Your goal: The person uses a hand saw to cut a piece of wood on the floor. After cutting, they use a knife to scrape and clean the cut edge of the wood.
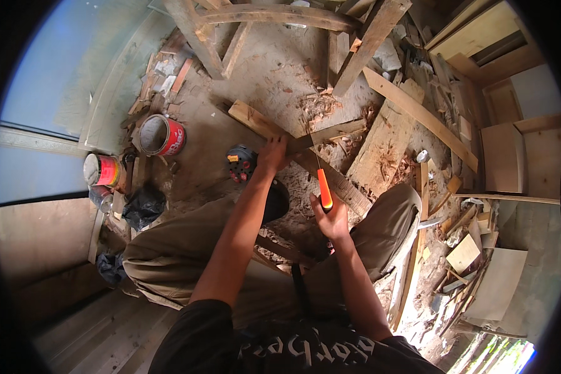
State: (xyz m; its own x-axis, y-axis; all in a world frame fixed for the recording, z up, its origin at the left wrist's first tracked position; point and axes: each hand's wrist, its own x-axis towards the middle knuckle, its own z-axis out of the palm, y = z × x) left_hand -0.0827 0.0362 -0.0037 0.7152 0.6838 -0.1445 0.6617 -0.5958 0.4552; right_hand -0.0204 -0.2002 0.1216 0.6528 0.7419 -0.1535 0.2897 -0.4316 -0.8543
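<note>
Right hand (331, 218): fingers closed round the grip of an orange-handled tool (324, 189); the thin metal part points away from the body, toward the wood. Left hand (273, 156): curled across a wooden beam (249, 116), holding it; fingertips partly hidden.

Wooden beam: slanted, far end to the left, near end just beside the right knee (404, 202). Shorter wooden piece (343, 129): angled off the beam's right side, beyond the tool; whether joined cannot be told.

Black item (241, 169): red spots, yellow piece on top, kind unclear; just left of the left hand.

Room for moving: floor (201, 118) stretching from the beam's far end leftward to an open red tin (173, 137). Right side tighter: wide plank (369, 165) near the shorter piece, long plank (427, 121) beyond.

Outer edges: wooden frame (280, 15), ahead, legs on the floor; second tin (108, 170) and black plastic bag (144, 207), left; wooden cabinet (503, 156), far right.
</note>
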